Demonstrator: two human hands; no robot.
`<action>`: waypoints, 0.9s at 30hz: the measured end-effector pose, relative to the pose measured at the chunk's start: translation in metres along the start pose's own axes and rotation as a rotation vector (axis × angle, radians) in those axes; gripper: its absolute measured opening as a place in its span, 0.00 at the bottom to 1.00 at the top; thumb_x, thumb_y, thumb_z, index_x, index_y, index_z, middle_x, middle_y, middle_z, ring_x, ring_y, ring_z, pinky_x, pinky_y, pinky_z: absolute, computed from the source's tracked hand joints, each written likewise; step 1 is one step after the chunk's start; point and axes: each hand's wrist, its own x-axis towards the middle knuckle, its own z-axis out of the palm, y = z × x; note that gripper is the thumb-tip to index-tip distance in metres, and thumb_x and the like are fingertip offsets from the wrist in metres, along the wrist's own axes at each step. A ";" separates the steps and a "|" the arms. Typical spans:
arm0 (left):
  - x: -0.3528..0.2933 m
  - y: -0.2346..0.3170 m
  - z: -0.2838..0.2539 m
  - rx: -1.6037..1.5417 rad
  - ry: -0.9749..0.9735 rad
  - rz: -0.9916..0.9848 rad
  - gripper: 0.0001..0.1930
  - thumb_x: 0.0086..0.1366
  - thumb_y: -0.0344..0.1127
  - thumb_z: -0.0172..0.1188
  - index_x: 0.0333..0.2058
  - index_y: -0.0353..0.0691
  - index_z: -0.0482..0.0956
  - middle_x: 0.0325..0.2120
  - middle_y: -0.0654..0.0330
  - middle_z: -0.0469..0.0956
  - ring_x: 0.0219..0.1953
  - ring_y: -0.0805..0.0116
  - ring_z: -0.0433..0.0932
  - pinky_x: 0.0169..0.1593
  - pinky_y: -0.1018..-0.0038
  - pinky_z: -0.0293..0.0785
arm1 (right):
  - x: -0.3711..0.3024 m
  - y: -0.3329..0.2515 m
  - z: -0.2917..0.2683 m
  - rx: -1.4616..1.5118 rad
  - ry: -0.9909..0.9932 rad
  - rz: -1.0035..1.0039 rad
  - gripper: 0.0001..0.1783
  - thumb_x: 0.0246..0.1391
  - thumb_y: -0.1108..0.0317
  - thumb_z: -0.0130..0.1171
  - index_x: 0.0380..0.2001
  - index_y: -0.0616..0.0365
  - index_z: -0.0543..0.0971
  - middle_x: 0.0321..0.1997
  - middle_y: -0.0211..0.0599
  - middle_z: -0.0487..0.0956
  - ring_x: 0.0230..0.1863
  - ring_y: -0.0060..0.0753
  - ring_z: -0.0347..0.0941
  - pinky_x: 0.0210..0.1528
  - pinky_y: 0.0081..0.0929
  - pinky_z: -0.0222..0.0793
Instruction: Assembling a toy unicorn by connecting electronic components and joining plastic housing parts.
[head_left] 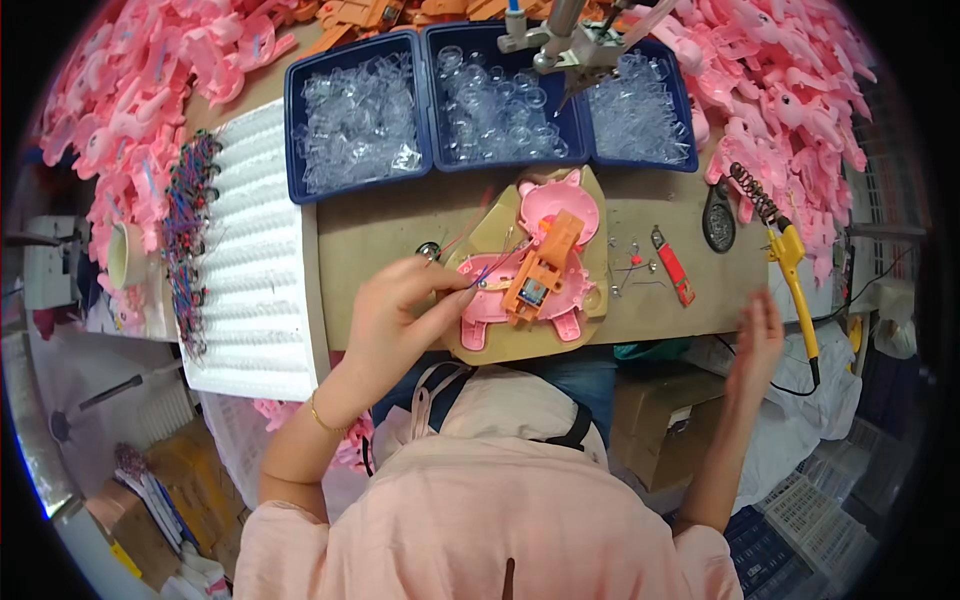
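My left hand [405, 305] pinches a thin dark blue wire at the left edge of a pink animal-shaped plastic shell [490, 262]. An orange plastic mechanism [541, 275] lies across the shell, which rests in a tan shaped holder [590, 335]. A small round part [429, 250], probably a speaker with red wire, sits just beyond my left fingers. My right hand [757, 340] hangs at the table's front edge, fingers stretched out, with nothing seen in it. Nearest to it is a yellow soldering iron [792, 262], its tip end in a coiled spring holder [752, 190].
Three blue bins [432, 170] of clear plastic parts line the back. Left stands a white ribbed tray [255, 300] with wired parts [190, 230]. Pink shells [770, 140] heap at both sides. A red-handled cutter [674, 270] and small metal bits lie right. A metal fixture [570, 45] overhangs the bins.
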 end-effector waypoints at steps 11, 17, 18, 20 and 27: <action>-0.006 -0.009 0.015 -0.098 0.040 0.004 0.06 0.55 0.25 0.60 0.33 0.33 0.79 0.28 0.56 0.77 0.33 0.69 0.75 0.37 0.77 0.69 | 0.081 -0.073 0.003 -0.682 -0.280 -0.819 0.20 0.56 0.74 0.52 0.54 0.60 0.70 0.55 0.38 0.70 0.50 0.25 0.69 0.50 0.21 0.65; -0.009 -0.009 0.022 0.069 0.167 0.252 0.06 0.52 0.30 0.63 0.31 0.41 0.79 0.27 0.63 0.77 0.29 0.69 0.74 0.32 0.75 0.65 | -0.005 -0.066 -0.005 -0.431 0.146 -0.621 0.20 0.60 0.68 0.50 0.53 0.65 0.69 0.52 0.44 0.72 0.47 0.31 0.73 0.46 0.24 0.70; -0.009 -0.009 0.021 0.244 0.134 0.472 0.07 0.50 0.30 0.64 0.30 0.43 0.79 0.28 0.65 0.77 0.30 0.70 0.74 0.33 0.76 0.64 | -0.018 -0.062 -0.004 -0.227 0.211 -0.669 0.22 0.60 0.67 0.50 0.54 0.68 0.66 0.50 0.46 0.73 0.44 0.31 0.74 0.45 0.23 0.70; -0.015 -0.008 0.023 0.374 0.082 0.571 0.08 0.49 0.32 0.64 0.29 0.48 0.77 0.33 0.69 0.78 0.34 0.74 0.74 0.35 0.78 0.63 | -0.036 -0.054 0.002 -0.029 0.287 -0.706 0.25 0.59 0.65 0.51 0.55 0.70 0.64 0.48 0.48 0.74 0.41 0.31 0.74 0.44 0.23 0.70; -0.026 -0.016 0.048 0.648 0.168 0.737 0.05 0.49 0.34 0.62 0.28 0.50 0.77 0.42 0.72 0.78 0.38 0.75 0.71 0.39 0.78 0.64 | -0.064 -0.044 0.045 0.135 -0.048 -0.503 0.26 0.63 0.64 0.43 0.59 0.69 0.57 0.51 0.53 0.70 0.47 0.36 0.72 0.51 0.29 0.68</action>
